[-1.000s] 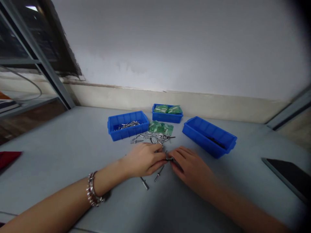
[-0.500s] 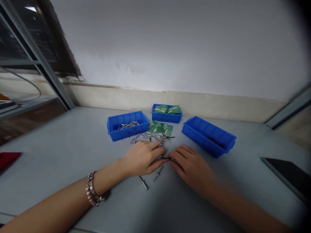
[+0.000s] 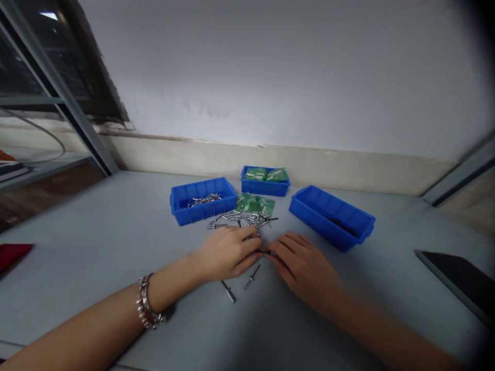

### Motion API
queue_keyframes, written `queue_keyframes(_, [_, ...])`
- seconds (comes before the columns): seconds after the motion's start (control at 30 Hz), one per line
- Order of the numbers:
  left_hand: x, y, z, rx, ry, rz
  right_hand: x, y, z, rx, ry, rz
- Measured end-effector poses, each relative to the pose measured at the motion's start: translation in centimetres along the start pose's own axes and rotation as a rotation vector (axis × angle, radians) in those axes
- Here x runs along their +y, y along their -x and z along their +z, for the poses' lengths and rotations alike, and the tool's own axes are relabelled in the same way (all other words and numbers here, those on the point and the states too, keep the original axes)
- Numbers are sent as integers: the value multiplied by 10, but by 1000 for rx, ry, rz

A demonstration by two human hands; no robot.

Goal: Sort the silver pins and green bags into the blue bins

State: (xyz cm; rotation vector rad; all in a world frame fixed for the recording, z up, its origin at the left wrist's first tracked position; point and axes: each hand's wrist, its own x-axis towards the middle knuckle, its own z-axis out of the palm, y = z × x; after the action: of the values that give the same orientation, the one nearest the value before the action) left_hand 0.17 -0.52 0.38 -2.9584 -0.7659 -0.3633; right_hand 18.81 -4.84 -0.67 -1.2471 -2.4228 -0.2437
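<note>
Near the middle of the table, my left hand (image 3: 230, 252) pinches a thin metal blind rivet, mostly hidden by the fingers. Tip to tip with it, my right hand (image 3: 299, 260) is closed on a small dark piece (image 3: 267, 252) where the two hands meet; its exact shape is too small to tell. Just in front of my hands lie a loose blind rivet (image 3: 252, 277) and another rivet (image 3: 229, 292), partly under the left hand. Behind my fingers spreads a pile of silver rivets (image 3: 251, 217).
Behind the pile lies a green plastic packet (image 3: 255, 203). A blue bin (image 3: 204, 209) at left holds rivets, a rear blue bin (image 3: 266, 188) holds green packets, and the right blue bin (image 3: 328, 226) holds small dark parts. A dark flat device (image 3: 456, 278) lies far right, red cloth (image 3: 13, 255) far left.
Almost nothing differs. The fingertips of both hands have shifted very slightly around the small piece between them; the bins and loose rivets stay put.
</note>
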Motion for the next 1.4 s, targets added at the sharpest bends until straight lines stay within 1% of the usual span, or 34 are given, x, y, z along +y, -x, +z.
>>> queue_keyframes(0.13, [0, 0, 0, 1, -3, 4, 1, 0, 2, 11, 1, 4])
queue_keyframes(0.3, [0, 1, 1, 3, -13, 5, 1, 1, 4, 56, 20, 13])
queue_keyframes(0.53, [-1, 0, 1, -1, -7, 6, 1, 0, 3, 77, 8, -2])
queue_keyframes(0.8, [-1, 0, 1, -5, -47, -44, 0, 1, 3, 129, -13, -22])
queue_keyframes(0.93, [0, 1, 1, -8, -38, -32, 0, 1, 3, 153, -13, -17])
queue_keyframes(1.07, [0, 1, 0, 13, -22, -1, 0, 1, 3, 171, -21, -16])
queue_keyframes(1.4, [0, 0, 1, 43, -53, 3, 2, 2, 5, 134, -7, 35])
